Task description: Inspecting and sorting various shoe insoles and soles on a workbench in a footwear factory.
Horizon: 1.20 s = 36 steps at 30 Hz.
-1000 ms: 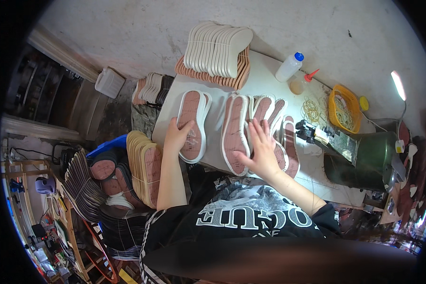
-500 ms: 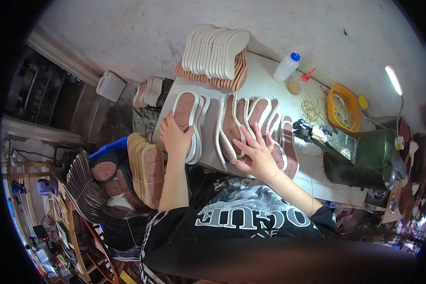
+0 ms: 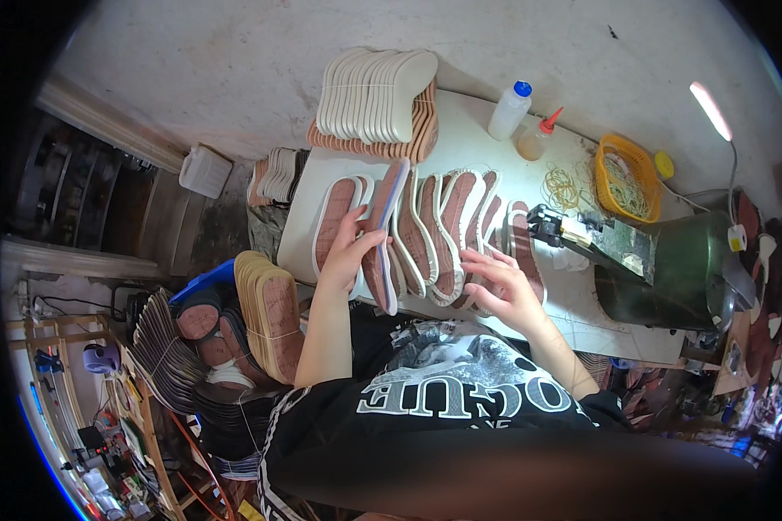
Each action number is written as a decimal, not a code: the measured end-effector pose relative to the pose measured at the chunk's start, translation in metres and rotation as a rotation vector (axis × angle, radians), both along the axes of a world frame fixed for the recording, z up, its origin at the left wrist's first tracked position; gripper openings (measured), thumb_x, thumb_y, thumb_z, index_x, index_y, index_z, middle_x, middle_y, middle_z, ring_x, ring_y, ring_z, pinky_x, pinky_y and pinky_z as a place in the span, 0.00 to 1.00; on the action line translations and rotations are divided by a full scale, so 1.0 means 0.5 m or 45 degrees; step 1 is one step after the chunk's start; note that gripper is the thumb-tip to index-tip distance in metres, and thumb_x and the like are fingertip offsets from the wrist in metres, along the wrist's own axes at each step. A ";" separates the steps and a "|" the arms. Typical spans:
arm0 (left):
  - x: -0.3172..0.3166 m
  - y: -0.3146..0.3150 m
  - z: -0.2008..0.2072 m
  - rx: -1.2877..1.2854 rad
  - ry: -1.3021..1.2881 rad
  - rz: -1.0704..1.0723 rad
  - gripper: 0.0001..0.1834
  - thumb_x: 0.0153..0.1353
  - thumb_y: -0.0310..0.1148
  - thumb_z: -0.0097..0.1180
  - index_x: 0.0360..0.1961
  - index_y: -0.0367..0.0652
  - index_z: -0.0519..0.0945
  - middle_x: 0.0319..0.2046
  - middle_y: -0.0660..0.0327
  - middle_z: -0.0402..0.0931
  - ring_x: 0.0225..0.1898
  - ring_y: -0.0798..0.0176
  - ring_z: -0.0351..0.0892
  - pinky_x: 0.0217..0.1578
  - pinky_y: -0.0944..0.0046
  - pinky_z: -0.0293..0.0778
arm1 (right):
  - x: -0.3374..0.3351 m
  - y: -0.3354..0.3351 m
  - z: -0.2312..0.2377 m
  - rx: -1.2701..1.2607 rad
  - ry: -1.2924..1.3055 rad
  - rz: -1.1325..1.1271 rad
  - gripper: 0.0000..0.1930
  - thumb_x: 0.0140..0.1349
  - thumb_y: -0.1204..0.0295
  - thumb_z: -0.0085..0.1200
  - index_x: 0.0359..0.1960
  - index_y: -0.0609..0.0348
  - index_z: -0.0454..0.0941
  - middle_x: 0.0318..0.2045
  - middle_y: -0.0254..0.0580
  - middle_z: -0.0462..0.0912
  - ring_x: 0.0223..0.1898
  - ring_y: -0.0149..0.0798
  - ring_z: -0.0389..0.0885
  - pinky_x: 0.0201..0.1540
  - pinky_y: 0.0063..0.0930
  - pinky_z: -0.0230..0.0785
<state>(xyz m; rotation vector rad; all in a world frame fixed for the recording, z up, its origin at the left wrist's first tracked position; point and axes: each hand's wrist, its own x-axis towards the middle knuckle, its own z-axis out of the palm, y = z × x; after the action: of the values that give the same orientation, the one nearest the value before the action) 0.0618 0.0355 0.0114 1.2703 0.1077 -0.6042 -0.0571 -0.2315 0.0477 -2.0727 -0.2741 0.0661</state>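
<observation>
Tilted up on its edge, a brown shoe insole (image 3: 385,252) with a pale rim stands at my left hand (image 3: 349,250), whose thumb and fingers grip its left side. Just left of it, more white-rimmed insoles (image 3: 336,213) lie overlapping on the table. To the right runs a row of overlapping brown insoles (image 3: 447,260) with white edges. My right hand (image 3: 502,291) is at the near end of this row, fingers stretched out and holding nothing; whether its fingertips touch the insoles I cannot tell.
Tied white insoles (image 3: 378,95) rest on brown ones (image 3: 356,146) at the table's back. Behind the row are a blue-capped bottle (image 3: 510,113), a red-tipped bottle (image 3: 539,139) and a yellow basket (image 3: 601,178). A green machine (image 3: 669,269) stands right; bundled insoles (image 3: 269,317) lie left.
My left hand has moved slightly right and now holds an insole raised on edge. My right hand has come off the middle of the row to its near right end.
</observation>
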 end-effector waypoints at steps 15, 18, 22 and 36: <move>0.013 -0.026 0.000 0.289 -0.225 0.412 0.36 0.57 0.42 0.59 0.61 0.33 0.60 0.52 0.48 0.67 0.56 0.57 0.67 0.55 0.61 0.63 | 0.041 0.056 -0.058 -0.577 -0.453 0.182 0.22 0.47 0.69 0.62 0.47 0.40 0.78 0.63 0.36 0.65 0.67 0.44 0.55 0.63 0.55 0.40; 0.026 0.009 -0.024 0.974 -0.649 0.371 0.38 0.55 0.44 0.61 0.60 0.34 0.61 0.52 0.47 0.67 0.55 0.57 0.66 0.55 0.62 0.64 | 0.054 0.045 -0.051 -0.578 -0.457 0.133 0.17 0.48 0.71 0.61 0.43 0.40 0.80 0.63 0.33 0.65 0.67 0.43 0.55 0.62 0.53 0.41; 0.023 0.042 -0.067 1.447 -0.859 0.414 0.40 0.52 0.44 0.63 0.60 0.33 0.61 0.52 0.46 0.66 0.52 0.54 0.69 0.52 0.61 0.66 | 0.043 0.048 -0.061 -0.515 -0.424 0.152 0.15 0.50 0.69 0.59 0.43 0.41 0.80 0.63 0.35 0.64 0.66 0.44 0.55 0.63 0.53 0.41; -0.101 -0.060 0.127 0.166 -0.618 0.109 0.14 0.63 0.31 0.52 0.48 0.36 0.69 0.41 0.62 0.75 0.42 0.73 0.71 0.45 0.70 0.66 | -0.040 0.037 0.025 0.631 0.202 0.073 0.35 0.58 0.73 0.57 0.66 0.60 0.53 0.52 0.46 0.75 0.51 0.35 0.74 0.54 0.30 0.66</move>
<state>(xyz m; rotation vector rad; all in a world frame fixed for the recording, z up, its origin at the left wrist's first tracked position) 0.0114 0.0054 0.0748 1.4983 -0.2036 -0.2059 -0.0770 -0.2127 0.0604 -1.5585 -0.2250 0.1785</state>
